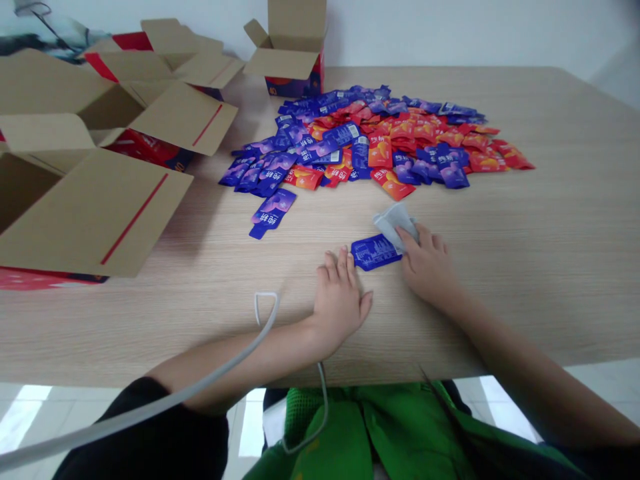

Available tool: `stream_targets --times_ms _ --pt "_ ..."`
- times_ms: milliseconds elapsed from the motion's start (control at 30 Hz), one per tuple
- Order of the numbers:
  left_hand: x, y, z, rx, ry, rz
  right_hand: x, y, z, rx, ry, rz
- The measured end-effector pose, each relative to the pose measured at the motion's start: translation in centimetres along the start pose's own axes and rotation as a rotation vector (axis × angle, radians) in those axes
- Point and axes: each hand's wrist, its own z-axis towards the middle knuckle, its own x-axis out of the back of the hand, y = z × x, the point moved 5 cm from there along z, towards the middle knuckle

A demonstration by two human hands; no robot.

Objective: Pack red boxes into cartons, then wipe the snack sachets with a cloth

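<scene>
A single blue sachet [375,253] lies flat on the table, its printed text side up. My left hand [341,293] rests on the tabletop with fingers stretched, the fingertips at the sachet's left end. In my right hand [429,265] is a folded grey-white cloth [397,222], pinched under the fingers. The cloth lies over the sachet's upper right corner. Beyond my hands spreads a pile of sachets, blue ones [310,148] mostly at the left and back, red-orange ones [417,130] in the middle and right. One blue-purple sachet [273,211] lies apart, nearer me.
Several open cardboard boxes [95,207] crowd the table's left side, flaps spread. Another open box [294,75] stands at the back by the wall. A pale cable [200,381] crosses above my left forearm. The table's front edge [240,385] is close to my body.
</scene>
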Motion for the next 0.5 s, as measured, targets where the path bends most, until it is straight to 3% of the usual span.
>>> stream_targets --times_ms 100,200,267,367,500 --pt "-0.2 0.0 0.0 -0.001 0.004 0.012 -0.4 2.7 1.2 -0.007 -0.032 0.075" --pt "-0.3 0.0 0.0 0.004 0.027 0.029 0.3 3.3 3.0 -0.003 -0.055 0.247" --pt "-0.3 0.0 0.0 0.008 0.042 0.028 1.5 1.6 3.7 0.041 -0.023 0.373" --pt "-0.3 0.0 -0.1 -0.001 0.048 0.018 3.0 -2.8 3.6 0.165 0.043 0.461" --pt "0.0 -0.1 0.0 -0.001 0.041 0.009 2.1 -7.8 2.1 0.310 -0.007 0.319"
